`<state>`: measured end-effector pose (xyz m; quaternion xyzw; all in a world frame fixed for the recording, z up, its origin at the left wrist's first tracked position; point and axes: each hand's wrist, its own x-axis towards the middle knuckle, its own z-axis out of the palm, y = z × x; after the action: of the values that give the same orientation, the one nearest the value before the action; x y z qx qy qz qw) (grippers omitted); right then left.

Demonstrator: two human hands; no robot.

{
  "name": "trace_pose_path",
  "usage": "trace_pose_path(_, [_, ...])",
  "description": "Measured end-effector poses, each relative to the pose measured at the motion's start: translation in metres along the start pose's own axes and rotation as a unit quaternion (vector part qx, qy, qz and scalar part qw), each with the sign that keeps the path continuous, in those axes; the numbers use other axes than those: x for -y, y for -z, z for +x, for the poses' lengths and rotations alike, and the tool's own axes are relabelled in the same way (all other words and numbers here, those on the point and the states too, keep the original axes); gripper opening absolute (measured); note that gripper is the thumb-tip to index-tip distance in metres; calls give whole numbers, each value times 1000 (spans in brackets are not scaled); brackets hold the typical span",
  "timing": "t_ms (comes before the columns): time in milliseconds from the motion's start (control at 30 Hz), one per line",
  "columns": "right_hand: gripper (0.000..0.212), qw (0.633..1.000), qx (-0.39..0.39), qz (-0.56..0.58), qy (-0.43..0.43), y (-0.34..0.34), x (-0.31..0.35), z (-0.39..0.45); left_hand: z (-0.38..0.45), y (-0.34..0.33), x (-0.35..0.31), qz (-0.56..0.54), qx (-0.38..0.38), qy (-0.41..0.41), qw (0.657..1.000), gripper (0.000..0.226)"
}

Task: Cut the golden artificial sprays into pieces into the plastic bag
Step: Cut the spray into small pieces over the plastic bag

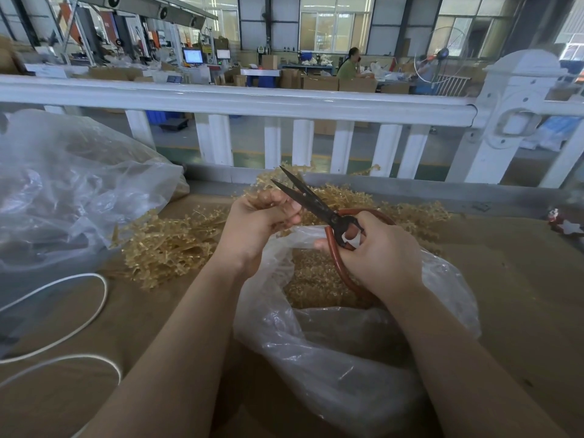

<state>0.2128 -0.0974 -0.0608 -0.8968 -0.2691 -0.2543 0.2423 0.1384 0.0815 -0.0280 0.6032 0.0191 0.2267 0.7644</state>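
My left hand grips a golden artificial spray above the mouth of a clear plastic bag. Cut golden pieces lie inside the bag. My right hand holds black scissors by their red-brown loop handles. The blades stand apart, pointing up and left, just right of the held spray. A heap of golden sprays lies on the brown table to the left and behind my hands.
A large crumpled clear bag sits at the left. White cord loops over the table's near left. A white railing runs along the far edge. Small red-and-white ornaments lie at the right edge.
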Motion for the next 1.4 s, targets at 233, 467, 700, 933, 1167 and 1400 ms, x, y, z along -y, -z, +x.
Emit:
trace_pose_path(233, [89, 1000, -9, 9, -2, 2, 1, 0, 1, 1, 4, 53, -7, -11, 999, 23])
trace_pose_path(467, [71, 1000, -2, -2, 18, 3, 0, 1, 1, 1, 4, 97, -24, -21, 995, 11])
trace_pose_path(700, [75, 1000, 6, -14, 6, 4, 0, 1, 0, 1, 3, 83, -17, -20, 996, 33])
trace_pose_path(933, [70, 1000, -14, -4, -1, 1, -1, 0, 3, 2, 6, 67, 8, -27, 997, 33])
trace_pose_path(1167, [75, 1000, 3, 1, -13, 0, -2, 0, 2, 3, 6, 62, 32, -51, 996, 12])
trace_pose_path(1400, [82, 1000, -9, 11, 1, 2, -1, -1, 3, 5, 8, 40, -3, -39, 998, 14])
